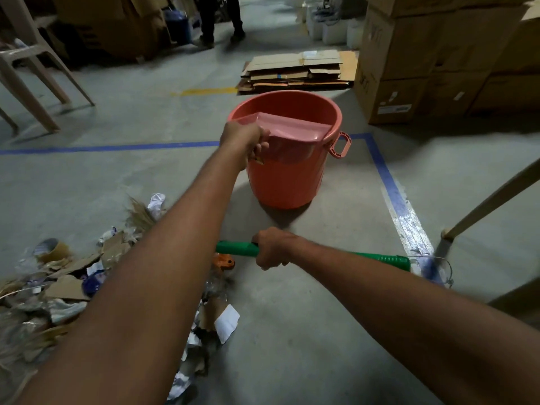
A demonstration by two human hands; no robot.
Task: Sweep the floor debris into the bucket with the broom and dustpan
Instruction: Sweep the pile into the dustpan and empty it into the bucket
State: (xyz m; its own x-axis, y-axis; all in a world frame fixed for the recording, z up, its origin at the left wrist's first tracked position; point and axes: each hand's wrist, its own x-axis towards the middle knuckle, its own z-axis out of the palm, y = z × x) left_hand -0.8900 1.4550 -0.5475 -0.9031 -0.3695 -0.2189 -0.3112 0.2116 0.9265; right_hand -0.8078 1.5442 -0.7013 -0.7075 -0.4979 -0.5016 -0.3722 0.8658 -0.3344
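An orange bucket (pixel 285 176) stands on the concrete floor ahead of me. My left hand (pixel 244 141) grips the handle of a pink dustpan (pixel 295 130), which is tipped over the bucket's near rim. My right hand (pixel 274 248) grips the green broom handle (pixel 236 248), held low and roughly level; the straw bristles (pixel 141 213) show to the left behind my left forearm. A pile of debris (pixel 67 285), with cardboard scraps, paper, foil and a tape roll, lies on the floor at lower left and under my left arm.
Flattened cardboard (pixel 298 71) lies beyond the bucket. Stacked boxes (pixel 423 59) rise at right, plastic chairs (pixel 32 71) at left. A person's legs (pixel 222 21) stand at the back. Blue tape lines (pixel 388 179) cross the floor, and a slanted wooden leg (pixel 491 200) sits at right.
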